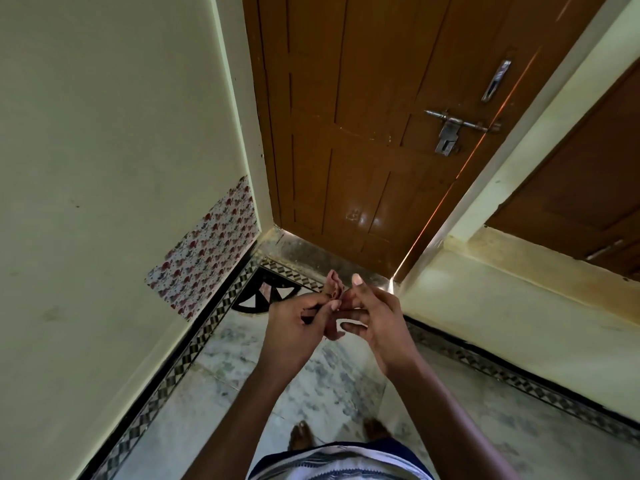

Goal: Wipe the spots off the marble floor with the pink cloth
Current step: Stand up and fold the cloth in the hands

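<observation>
I stand over the grey-veined marble floor and hold both hands up in front of me, well above it. A small pink cloth is bunched between them, mostly hidden by fingers; one tip sticks up and a bit hangs below. My left hand pinches the cloth from the left. My right hand grips it from the right with the thumb raised. Faint dark mottling covers the marble; I cannot tell spots from veining.
A brown wooden door with a metal latch stands ahead. Pale walls close in on the left and right. A patterned border strip edges the floor. A floral patch is on the left wall. My bare feet show below.
</observation>
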Available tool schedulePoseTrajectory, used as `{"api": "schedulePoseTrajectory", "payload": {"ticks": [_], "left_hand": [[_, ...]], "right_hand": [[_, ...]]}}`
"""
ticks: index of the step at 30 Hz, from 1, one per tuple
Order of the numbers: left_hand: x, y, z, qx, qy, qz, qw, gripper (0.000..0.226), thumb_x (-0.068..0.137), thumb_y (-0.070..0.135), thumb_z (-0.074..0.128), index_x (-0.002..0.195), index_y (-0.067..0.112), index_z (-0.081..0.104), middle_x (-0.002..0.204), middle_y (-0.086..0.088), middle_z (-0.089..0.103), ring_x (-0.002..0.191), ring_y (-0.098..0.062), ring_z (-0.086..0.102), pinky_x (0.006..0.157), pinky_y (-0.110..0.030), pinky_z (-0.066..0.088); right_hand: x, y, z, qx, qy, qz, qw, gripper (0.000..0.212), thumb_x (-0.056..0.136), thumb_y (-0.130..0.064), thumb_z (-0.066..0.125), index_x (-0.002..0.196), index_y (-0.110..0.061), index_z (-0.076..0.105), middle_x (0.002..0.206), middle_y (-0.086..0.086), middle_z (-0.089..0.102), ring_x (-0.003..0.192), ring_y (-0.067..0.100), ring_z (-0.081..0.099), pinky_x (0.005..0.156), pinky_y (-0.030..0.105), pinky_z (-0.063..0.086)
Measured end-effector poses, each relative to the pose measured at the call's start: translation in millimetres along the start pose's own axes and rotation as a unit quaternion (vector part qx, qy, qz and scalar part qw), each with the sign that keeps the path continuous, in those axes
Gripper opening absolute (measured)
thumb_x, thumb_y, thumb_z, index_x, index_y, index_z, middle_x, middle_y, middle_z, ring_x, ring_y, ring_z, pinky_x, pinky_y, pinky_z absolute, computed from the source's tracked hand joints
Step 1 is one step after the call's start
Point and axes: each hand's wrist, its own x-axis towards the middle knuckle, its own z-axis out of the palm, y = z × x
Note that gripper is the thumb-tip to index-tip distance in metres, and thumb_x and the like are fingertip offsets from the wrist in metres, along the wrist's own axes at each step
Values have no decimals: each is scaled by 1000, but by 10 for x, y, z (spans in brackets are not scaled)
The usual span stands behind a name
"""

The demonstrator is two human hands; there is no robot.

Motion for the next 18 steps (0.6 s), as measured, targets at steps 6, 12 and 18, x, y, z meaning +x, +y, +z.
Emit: {"api": "schedulePoseTrajectory", "payload": {"ticks": [6,12,18], "left_hand": [[-60,8,58,-32,-3,-20,999,12,99,13,75,98,16,86,77,-7,80,63,-22,76,56,-25,62],[-10,-59,55,-58,71,-87,992,25,103,26,68,81,21,77,68,-2,72,61,-17,67,56,-35,54],[239,351,-129,16,37,48,998,17,109,36,54,95,34,64,92,28,71,87,2,69,73,-15,54]], "right_hand": [[6,2,-33,27,15,6,999,13,105,-5,63,102,6,71,104,24,79,99,36,80,75,33,64],[60,136,-239,-34,15,-55,998,20,96,2,56,77,9,55,79,21,61,80,29,59,86,46,51],[-11,39,-567,173,-96,-58,979,13,65,2,51,78,1,47,111,25,71,107,34,72,73,44,64]]}}
